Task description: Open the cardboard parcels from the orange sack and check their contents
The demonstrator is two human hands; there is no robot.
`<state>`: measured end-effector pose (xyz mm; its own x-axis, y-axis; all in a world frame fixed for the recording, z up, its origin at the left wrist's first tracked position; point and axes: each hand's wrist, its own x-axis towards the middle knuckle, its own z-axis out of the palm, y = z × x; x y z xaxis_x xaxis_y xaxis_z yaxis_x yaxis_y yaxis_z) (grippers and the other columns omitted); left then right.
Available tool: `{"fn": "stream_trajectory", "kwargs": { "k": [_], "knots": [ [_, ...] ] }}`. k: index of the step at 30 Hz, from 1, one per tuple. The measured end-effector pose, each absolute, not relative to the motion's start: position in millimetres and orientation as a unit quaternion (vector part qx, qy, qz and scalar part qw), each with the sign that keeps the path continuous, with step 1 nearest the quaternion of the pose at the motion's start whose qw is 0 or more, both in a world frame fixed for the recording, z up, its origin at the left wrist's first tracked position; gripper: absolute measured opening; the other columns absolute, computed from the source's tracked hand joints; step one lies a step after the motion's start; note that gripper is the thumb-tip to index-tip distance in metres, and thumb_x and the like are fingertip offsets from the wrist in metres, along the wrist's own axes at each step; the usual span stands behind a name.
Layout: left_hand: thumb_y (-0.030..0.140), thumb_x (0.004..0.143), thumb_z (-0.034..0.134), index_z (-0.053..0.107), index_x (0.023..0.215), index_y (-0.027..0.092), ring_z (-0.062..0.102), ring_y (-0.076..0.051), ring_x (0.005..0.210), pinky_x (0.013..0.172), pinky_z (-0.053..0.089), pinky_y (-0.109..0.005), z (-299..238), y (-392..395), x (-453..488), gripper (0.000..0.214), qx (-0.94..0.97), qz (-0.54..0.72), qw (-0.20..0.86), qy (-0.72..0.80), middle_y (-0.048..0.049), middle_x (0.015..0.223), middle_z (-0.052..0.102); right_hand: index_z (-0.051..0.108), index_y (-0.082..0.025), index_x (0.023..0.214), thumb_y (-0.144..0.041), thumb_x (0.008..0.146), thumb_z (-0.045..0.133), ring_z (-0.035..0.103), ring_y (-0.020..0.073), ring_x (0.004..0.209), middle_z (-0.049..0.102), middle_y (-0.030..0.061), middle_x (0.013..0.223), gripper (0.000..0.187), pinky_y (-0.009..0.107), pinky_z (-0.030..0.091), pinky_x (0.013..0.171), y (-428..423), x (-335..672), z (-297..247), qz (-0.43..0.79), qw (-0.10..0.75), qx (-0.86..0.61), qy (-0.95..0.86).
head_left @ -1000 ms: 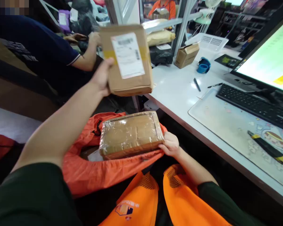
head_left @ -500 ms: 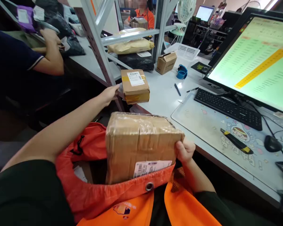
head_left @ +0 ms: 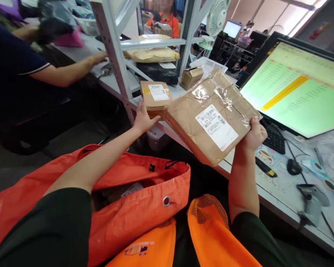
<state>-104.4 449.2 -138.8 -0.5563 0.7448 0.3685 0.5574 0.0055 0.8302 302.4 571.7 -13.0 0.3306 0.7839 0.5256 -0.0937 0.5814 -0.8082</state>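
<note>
A flat cardboard box (head_left: 208,120) with a white label and shiny clear tape is raised over the desk edge, tilted. My right hand (head_left: 255,134) is closed on its right corner. My left hand (head_left: 144,116) has its fingers spread at the front left of a smaller cardboard box (head_left: 153,95), which sits on the desk with a label on top. Whether the palm presses on that box I cannot tell. Below my arms, a red-orange sack (head_left: 139,207) lies with its mouth open; a labelled parcel (head_left: 132,188) shows dimly inside.
A metal shelf post (head_left: 111,48) rises left of the smaller box. Behind stand an open carton (head_left: 191,77) and a wrapped yellowish package (head_left: 153,54). At right are a monitor (head_left: 292,89), mouse (head_left: 294,167), utility knife (head_left: 265,167) and scanner (head_left: 313,202). A co-worker's arm (head_left: 69,70) reaches across at left.
My right hand has lifted the large box out of the sack, up and to the right, turning its label upward. My left hand has moved right along the smaller box. The sack's mouth has sagged.
</note>
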Motion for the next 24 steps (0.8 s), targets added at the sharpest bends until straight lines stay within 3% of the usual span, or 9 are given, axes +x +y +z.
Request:
{"fn": "stream_trajectory", "kwargs": {
  "k": [6, 8, 11, 13, 16, 18, 19, 21, 24],
  "knots": [
    [0.027, 0.095, 0.071, 0.027, 0.168, 0.002, 0.034, -0.035, 0.159, 0.137, 0.020, -0.048, -131.5, 470.4, -161.9, 0.089, 0.366, 0.493, 0.024, 0.789, -0.0236, 0.171, 0.036, 0.042, -0.023, 0.060, -0.042, 0.086, 0.079, 0.051, 0.0108, 0.060, 0.046, -0.0069, 0.062, 0.048, 0.026, 0.050, 0.056, 592.2, 330.0, -35.3, 0.329, 0.716, -0.476, -0.391],
    [0.026, 0.100, 0.062, 0.039, 0.161, -0.001, 0.044, -0.034, 0.150, 0.135, 0.025, -0.048, -139.3, 453.5, -169.4, 0.071, 0.348, 0.485, 0.040, 0.801, -0.0217, 0.163, 0.047, 0.045, -0.023, 0.061, -0.039, 0.086, 0.076, 0.054, 0.0118, 0.062, 0.050, -0.0060, 0.065, 0.043, 0.027, 0.053, 0.060, 601.1, 321.6, -40.0, 0.333, 0.720, -0.483, -0.371],
    [0.029, 0.099, 0.061, 0.072, 0.125, 0.013, 0.062, -0.029, 0.124, 0.124, 0.041, -0.041, -170.4, 398.9, -157.1, 0.032, 0.384, 0.441, 0.117, 0.803, -0.0081, 0.128, 0.073, 0.046, -0.023, 0.064, -0.035, 0.090, 0.069, 0.053, 0.0108, 0.061, 0.051, -0.0058, 0.067, 0.037, 0.026, 0.053, 0.061, 610.8, 299.8, -49.7, 0.352, 0.716, -0.481, -0.364],
    [0.029, 0.091, 0.069, 0.076, 0.091, 0.022, 0.068, -0.028, 0.101, 0.109, 0.051, -0.037, -203.3, 346.7, -137.5, 0.010, 0.390, 0.397, 0.189, 0.809, -0.0029, 0.094, 0.076, 0.043, -0.024, 0.065, -0.037, 0.094, 0.064, 0.051, 0.0103, 0.060, 0.046, -0.0065, 0.065, 0.037, 0.025, 0.053, 0.063, 603.2, 282.8, -64.8, 0.369, 0.706, -0.478, -0.370],
    [0.028, 0.083, 0.079, 0.066, 0.069, 0.023, 0.066, -0.024, 0.078, 0.091, 0.055, -0.037, -256.1, 265.3, -99.5, 0.020, 0.347, 0.342, 0.299, 0.821, -0.0001, 0.066, 0.064, 0.054, -0.022, 0.074, -0.049, 0.101, 0.054, 0.062, 0.0144, 0.074, 0.054, -0.0025, 0.073, 0.038, 0.031, 0.060, 0.081, 562.9, 262.1, -101.6, 0.348, 0.650, -0.433, -0.518],
    [0.034, 0.088, 0.080, 0.065, 0.071, 0.021, 0.066, -0.022, 0.080, 0.092, 0.055, -0.039, -286.3, 222.6, -73.9, 0.026, 0.307, 0.321, 0.349, 0.825, 0.0004, 0.069, 0.064, 0.070, -0.019, 0.102, -0.056, 0.104, 0.050, 0.071, 0.0219, 0.105, 0.069, 0.0075, 0.103, 0.042, 0.042, 0.058, 0.103, 528.8, 256.0, -125.8, 0.294, 0.555, -0.365, -0.687],
    [0.038, 0.091, 0.079, 0.064, 0.074, 0.020, 0.067, -0.021, 0.086, 0.098, 0.054, -0.041, -299.4, 206.2, -62.2, 0.029, 0.288, 0.316, 0.361, 0.828, -0.0006, 0.076, 0.067, 0.070, -0.018, 0.122, -0.058, 0.103, 0.052, 0.068, 0.0266, 0.124, 0.069, 0.0139, 0.124, 0.048, 0.048, 0.054, 0.113, 514.7, 255.2, -135.3, 0.262, 0.497, -0.332, -0.758],
    [0.042, 0.089, 0.081, 0.064, 0.075, 0.019, 0.067, -0.025, 0.105, 0.110, 0.049, -0.046, -321.6, 181.6, -40.4, 0.032, 0.260, 0.313, 0.369, 0.836, -0.0049, 0.089, 0.070, 0.055, -0.016, 0.154, -0.059, 0.100, 0.060, 0.049, 0.0359, 0.154, 0.049, 0.0240, 0.161, 0.069, 0.059, 0.042, 0.125, 497.8, 257.2, -148.1, 0.205, 0.390, -0.294, -0.848],
    [0.041, 0.076, 0.090, 0.060, 0.065, 0.021, 0.065, -0.034, 0.120, 0.116, 0.044, -0.045, -343.2, 155.5, -9.7, 0.038, 0.233, 0.316, 0.384, 0.835, -0.0100, 0.087, 0.069, 0.041, -0.019, 0.167, -0.057, 0.099, 0.061, 0.026, 0.0435, 0.167, 0.029, 0.0245, 0.177, 0.081, 0.074, 0.032, 0.126, 495.1, 271.9, -154.0, 0.181, 0.268, -0.288, -0.901]
  ]
}}
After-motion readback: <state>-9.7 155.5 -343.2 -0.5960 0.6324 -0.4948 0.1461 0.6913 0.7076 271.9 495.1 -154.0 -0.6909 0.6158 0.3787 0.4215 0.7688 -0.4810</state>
